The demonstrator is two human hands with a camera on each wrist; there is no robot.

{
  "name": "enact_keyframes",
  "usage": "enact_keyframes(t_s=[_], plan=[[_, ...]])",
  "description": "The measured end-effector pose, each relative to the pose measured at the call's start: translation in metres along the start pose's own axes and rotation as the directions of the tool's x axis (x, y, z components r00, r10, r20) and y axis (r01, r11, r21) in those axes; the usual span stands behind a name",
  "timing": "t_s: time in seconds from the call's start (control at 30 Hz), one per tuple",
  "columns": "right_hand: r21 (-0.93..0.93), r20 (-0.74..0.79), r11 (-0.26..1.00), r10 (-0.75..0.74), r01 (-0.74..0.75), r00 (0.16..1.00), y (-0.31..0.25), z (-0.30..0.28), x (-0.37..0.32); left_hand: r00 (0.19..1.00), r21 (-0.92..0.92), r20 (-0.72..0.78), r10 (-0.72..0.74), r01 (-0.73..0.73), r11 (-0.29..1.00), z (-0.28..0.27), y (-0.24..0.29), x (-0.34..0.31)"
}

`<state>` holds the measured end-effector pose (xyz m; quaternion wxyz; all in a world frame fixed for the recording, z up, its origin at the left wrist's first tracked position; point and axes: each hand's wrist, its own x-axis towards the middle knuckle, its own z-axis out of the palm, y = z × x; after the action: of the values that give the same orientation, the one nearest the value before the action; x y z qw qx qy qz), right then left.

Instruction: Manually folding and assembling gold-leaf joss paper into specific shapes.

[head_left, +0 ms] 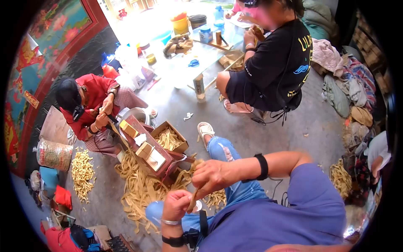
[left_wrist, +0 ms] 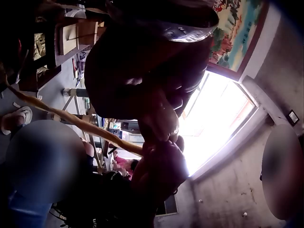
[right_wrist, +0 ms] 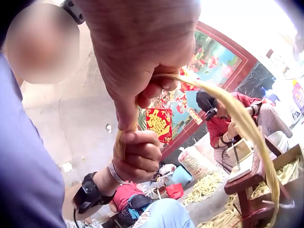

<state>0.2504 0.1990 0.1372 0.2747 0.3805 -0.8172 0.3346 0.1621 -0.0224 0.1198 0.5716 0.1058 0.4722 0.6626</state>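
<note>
In the head view my left hand (head_left: 176, 204) pinches one end of a long, soft, tan strip (head_left: 193, 200) between thumb and fingers. Close above it, my right hand (head_left: 215, 176) grips the same strip. The right wrist view has the left hand (right_wrist: 137, 159) with its fingers curled, just below the right hand (right_wrist: 142, 52). From the right hand's fingers the strip (right_wrist: 249, 128) arches down toward a low reddish bench. Both hands look dark in the left wrist view, where the twisted strip (left_wrist: 76, 121) trails off to the left.
The reddish bench (head_left: 157, 166) stands ahead, with a box of short pieces (head_left: 168, 138) beside it. Loose strips (head_left: 138, 189) heap on the floor near a pile of short pieces (head_left: 82, 174). Two people sit nearby, one in red (head_left: 94, 98), one in black (head_left: 273, 63) at a glass table (head_left: 210, 63).
</note>
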Motion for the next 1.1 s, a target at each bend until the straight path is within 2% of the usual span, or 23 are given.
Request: enact_keyframes(t_s=[0.03,0.1,0.17,0.2,0.27,0.33,0.37,0.4,0.5,0.6,0.63,0.67,0.7,0.73,0.77,0.8,0.83,0.87,0.9,0.97,1.0,1.07,1.1], plan=[[0.020,-0.045,0.997,0.069,-0.069,0.997,0.003,0.003,-0.006,1.000,-0.079,0.017,-0.008,0.009,0.997,-0.001,-0.006,0.005],[0.076,-0.140,0.975,0.217,-0.208,0.966,0.008,0.008,-0.018,0.966,-0.183,-0.123,0.228,-0.248,0.951,0.005,-0.020,0.013],[0.176,-0.143,0.913,0.394,-0.368,0.908,0.009,0.009,-0.023,0.849,-0.199,-0.231,0.475,-0.519,0.831,0.014,-0.032,0.019],[0.230,-0.163,0.871,0.475,-0.435,0.865,0.009,0.012,-0.024,0.850,-0.296,-0.221,0.478,-0.525,0.798,0.010,-0.038,0.023],[0.300,-0.194,0.798,0.588,-0.523,0.785,0.009,0.026,-0.029,0.838,-0.447,-0.323,0.439,-0.544,0.710,0.008,-0.047,0.034],[0.389,-0.101,0.704,0.674,-0.595,0.732,0.015,0.043,-0.037,0.829,-0.555,-0.425,0.363,-0.555,0.619,0.004,-0.055,0.044],[0.430,-0.054,0.650,0.711,-0.626,0.701,0.018,0.049,-0.041,0.860,-0.549,-0.394,0.326,-0.504,0.667,-0.001,-0.057,0.046],[0.409,-0.029,0.750,0.580,-0.520,0.814,0.019,0.044,-0.041,0.887,-0.541,-0.362,0.287,-0.451,0.710,-0.006,-0.055,0.046],[0.473,0.089,0.740,0.501,-0.479,0.861,0.007,0.034,-0.030,0.925,-0.434,-0.360,0.118,-0.279,0.857,-0.008,-0.051,0.044],[0.287,0.208,0.866,0.360,-0.409,0.909,0.006,0.026,-0.031,0.966,-0.417,-0.254,0.046,-0.153,0.896,-0.023,-0.046,0.041],[0.220,0.242,0.902,0.319,-0.372,0.916,0.006,0.025,-0.029,0.958,-0.394,-0.283,0.046,-0.160,0.905,-0.021,-0.044,0.044],[0.261,0.219,0.915,0.256,-0.309,0.942,0.010,0.023,-0.028,0.944,-0.374,-0.327,0.039,-0.168,0.912,-0.017,-0.042,0.049],[0.262,0.272,0.894,0.293,-0.363,0.917,0.013,0.020,-0.034,0.919,-0.357,-0.394,0.019,-0.172,0.918,-0.012,-0.041,0.048],[0.469,0.423,0.505,0.591,-0.724,0.687,0.014,0.027,-0.038,0.926,-0.386,-0.373,0.053,-0.207,0.899,-0.006,-0.039,0.049],[0.283,0.137,0.878,0.363,-0.387,0.922,0.019,0.032,-0.045,0.957,-0.461,-0.273,0.095,-0.217,0.861,-0.005,-0.036,0.048],[0.132,0.072,0.969,0.201,-0.210,0.977,0.026,0.023,-0.038,0.947,-0.469,-0.273,0.169,-0.284,0.836,0.000,-0.034,0.046],[0.082,0.028,0.975,0.205,-0.207,0.978,0.027,0.026,-0.037,0.930,-0.469,-0.267,0.252,-0.354,0.809,0.005,-0.033,0.044],[0.161,-0.054,0.953,0.269,-0.258,0.961,0.023,0.031,-0.034,0.915,-0.438,-0.296,0.273,-0.384,0.813,0.003,-0.035,0.043],[0.217,-0.118,0.921,0.353,-0.323,0.928,0.017,0.033,-0.026,0.901,-0.407,-0.312,0.302,-0.414,0.814,0.000,-0.037,0.045],[0.313,-0.052,0.781,0.582,-0.540,0.811,0.008,0.032,-0.021,0.850,-0.198,-0.356,0.387,-0.473,0.858,0.009,-0.034,0.045],[0.343,-0.141,0.818,0.532,-0.463,0.835,0.012,0.034,-0.021,0.799,0.024,-0.358,0.483,-0.510,0.860,0.014,-0.035,0.046],[0.751,-0.048,0.389,0.838,-0.533,0.544,0.005,0.043,-0.016,0.728,0.388,-0.307,0.613,-0.492,0.779,0.019,-0.036,0.044],[0.876,0.070,0.124,0.924,-0.467,0.377,0.002,0.047,-0.015,0.711,0.525,-0.271,0.649,-0.456,0.718,0.020,-0.037,0.043]])
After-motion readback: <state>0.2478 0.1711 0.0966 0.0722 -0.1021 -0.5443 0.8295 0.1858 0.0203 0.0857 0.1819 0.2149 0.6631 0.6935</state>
